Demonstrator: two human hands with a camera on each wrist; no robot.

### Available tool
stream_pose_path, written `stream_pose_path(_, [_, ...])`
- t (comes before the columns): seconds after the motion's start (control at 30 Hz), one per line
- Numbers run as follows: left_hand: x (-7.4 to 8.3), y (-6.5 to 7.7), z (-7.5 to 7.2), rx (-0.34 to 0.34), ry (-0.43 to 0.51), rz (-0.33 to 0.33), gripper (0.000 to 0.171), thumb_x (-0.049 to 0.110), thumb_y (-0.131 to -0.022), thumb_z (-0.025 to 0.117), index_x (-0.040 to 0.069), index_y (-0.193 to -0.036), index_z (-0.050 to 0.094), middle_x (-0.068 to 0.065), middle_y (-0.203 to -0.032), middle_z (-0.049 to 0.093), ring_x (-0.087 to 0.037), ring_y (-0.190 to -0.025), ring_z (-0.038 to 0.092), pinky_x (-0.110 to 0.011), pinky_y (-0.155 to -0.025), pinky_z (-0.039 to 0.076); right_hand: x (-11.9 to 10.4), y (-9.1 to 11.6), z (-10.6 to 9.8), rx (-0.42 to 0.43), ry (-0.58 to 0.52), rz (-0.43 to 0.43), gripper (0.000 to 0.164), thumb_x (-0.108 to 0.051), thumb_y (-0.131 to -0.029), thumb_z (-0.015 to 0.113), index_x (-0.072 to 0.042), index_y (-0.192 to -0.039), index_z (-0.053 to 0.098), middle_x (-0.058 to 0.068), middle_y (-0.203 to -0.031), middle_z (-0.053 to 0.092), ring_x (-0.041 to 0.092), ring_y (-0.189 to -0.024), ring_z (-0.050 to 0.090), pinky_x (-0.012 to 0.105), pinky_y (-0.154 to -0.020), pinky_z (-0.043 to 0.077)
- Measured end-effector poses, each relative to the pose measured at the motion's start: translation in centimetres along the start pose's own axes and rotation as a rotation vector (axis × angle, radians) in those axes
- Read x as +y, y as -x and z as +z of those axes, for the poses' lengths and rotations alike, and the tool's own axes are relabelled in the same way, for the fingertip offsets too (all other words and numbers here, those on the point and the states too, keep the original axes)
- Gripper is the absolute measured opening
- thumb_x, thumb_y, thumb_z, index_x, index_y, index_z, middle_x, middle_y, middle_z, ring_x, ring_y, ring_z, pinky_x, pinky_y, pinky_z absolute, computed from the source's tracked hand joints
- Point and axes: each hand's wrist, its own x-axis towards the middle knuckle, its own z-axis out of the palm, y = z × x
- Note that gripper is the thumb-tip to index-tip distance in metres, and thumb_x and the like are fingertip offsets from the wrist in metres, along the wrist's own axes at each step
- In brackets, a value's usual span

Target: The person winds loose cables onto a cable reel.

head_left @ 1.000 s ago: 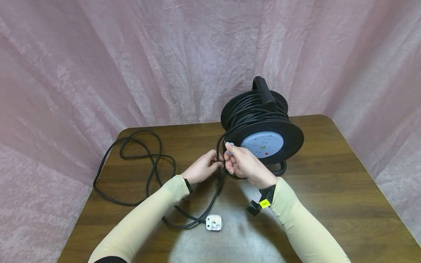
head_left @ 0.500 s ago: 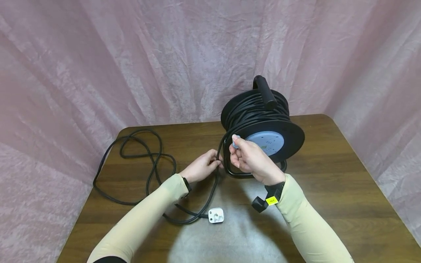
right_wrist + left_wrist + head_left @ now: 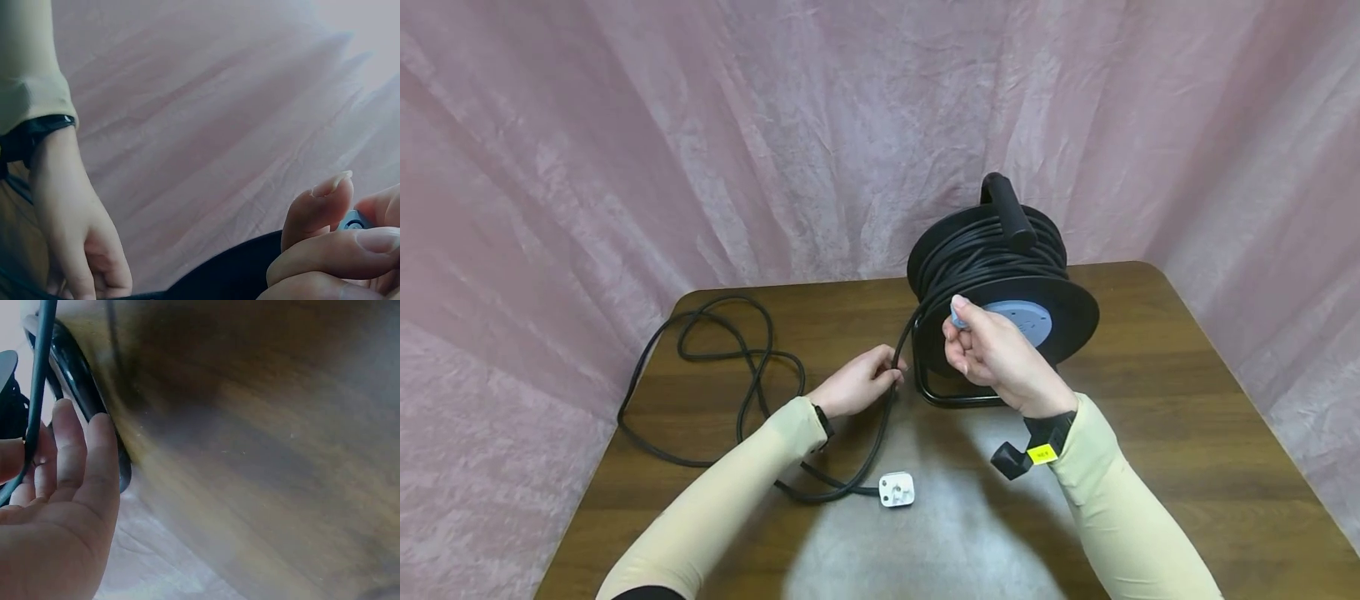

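Note:
A black cable reel (image 3: 1075, 304) stands at the back right of the table, with a pale blue socket panel (image 3: 1030, 319) partly hidden by my right hand (image 3: 1003, 358). That hand pinches the small blue crank knob (image 3: 956, 317) on the reel's front; the right wrist view catches the knob (image 3: 354, 220) among the fingers. To the left of the reel, my left hand (image 3: 859, 385) holds the loose black cable (image 3: 904, 337) between thumb and fingers, where it runs up to the drum. A white plug (image 3: 897, 489) at the cable's end lies nearer the front.
Slack cable (image 3: 711, 357) lies in loops on the left of the wooden table (image 3: 1172, 433). The reel's black tube stand (image 3: 78, 372) passes close to my left fingers. A pink curtain (image 3: 850, 142) hangs behind the table.
My right hand has carried the knob up and to the right, and the socket panel has turned with it. The plug has slid slightly away and rightward. My left hand stays nearly in place.

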Motion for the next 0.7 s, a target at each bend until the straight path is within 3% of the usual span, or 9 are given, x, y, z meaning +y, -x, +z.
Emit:
stream_pose_path(0.27, [0.5,0.4,-0.7,-0.027,0.062,-0.032,0.019,0.009,-0.102,0.049,0.001,-0.119,0.053,-0.002,-0.096,0.07,-0.017,-0.093,0.066,-0.031,-0.08,0.049,-0.7,0.5,-0.9,-0.005,0.04,-0.044,0.056,-0.051,-0.105,0.041,0.005,-0.096,0.045,0.006,-0.063,0.046,0.011,-0.04,0.024,0.027,-0.039,0.016])
stream_pose_path(0.7, [0.4,1.2,-1.0,-0.064,0.095,-0.043,0.026,0.008,-0.101,0.049,0.001,-0.126,0.054,-0.004,-0.1,0.067,-0.017,-0.089,0.067,-0.031,-0.079,0.052,-1.3,1.4,-2.4,-0.005,0.061,-0.092,0.059,-0.047,-0.106,0.043,0.012,-0.099,0.045,0.006,-0.065,0.047,0.011,-0.042,0.026,0.032,-0.041,0.013])
